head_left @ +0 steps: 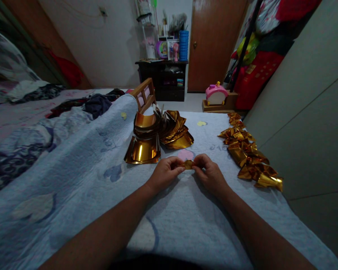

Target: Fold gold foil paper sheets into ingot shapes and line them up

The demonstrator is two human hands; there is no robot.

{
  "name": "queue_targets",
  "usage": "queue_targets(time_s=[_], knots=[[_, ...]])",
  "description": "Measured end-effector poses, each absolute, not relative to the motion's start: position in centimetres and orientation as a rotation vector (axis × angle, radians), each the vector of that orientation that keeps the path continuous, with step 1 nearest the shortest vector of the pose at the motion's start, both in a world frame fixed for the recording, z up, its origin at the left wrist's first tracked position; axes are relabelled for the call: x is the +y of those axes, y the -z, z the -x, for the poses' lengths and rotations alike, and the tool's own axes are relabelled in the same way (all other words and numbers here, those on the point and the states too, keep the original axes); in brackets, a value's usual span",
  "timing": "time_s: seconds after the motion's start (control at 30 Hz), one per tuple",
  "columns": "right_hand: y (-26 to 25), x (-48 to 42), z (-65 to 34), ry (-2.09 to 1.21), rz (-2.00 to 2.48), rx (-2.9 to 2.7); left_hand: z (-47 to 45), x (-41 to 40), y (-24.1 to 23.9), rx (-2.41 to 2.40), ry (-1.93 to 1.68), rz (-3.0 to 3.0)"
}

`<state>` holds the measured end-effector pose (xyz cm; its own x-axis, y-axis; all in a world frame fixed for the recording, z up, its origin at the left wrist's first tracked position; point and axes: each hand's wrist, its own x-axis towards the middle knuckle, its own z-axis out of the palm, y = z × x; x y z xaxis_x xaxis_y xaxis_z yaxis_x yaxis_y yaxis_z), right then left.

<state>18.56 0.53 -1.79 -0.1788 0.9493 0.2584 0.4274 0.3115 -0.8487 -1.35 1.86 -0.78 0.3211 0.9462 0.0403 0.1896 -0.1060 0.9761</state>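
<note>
Between my two hands, above the light blue bedspread (146, 195), is a small piece of gold foil paper (188, 164). My left hand (166, 171) pinches its left end with thumb and fingers. The right end is pinched by my right hand (210, 174). Only the middle of the piece shows; its ends are hidden by the fingers. Just beyond my hands stand fanned stacks of gold foil sheets (144, 150), curved and glossy. To the right lies a row of folded gold foil pieces (243, 152), several of them overlapping along the bed's right edge.
A wooden headboard-like frame (145, 95) stands behind the stacks. Rumpled clothes and blankets (95, 105) lie on the left. A dark cabinet (162, 80) and a wooden door (214, 48) are at the back. A pink toy (216, 93) sits on a box, and a pale panel (304, 112) rises at right.
</note>
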Motion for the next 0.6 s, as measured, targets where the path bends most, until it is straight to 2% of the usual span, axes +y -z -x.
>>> queue_targets(time_s=[0.6], knots=[[0.85, 0.46, -18.64, -0.983, 1.209, -1.808, 1.28, 1.54, 0.54, 1.023, -0.856, -1.532]])
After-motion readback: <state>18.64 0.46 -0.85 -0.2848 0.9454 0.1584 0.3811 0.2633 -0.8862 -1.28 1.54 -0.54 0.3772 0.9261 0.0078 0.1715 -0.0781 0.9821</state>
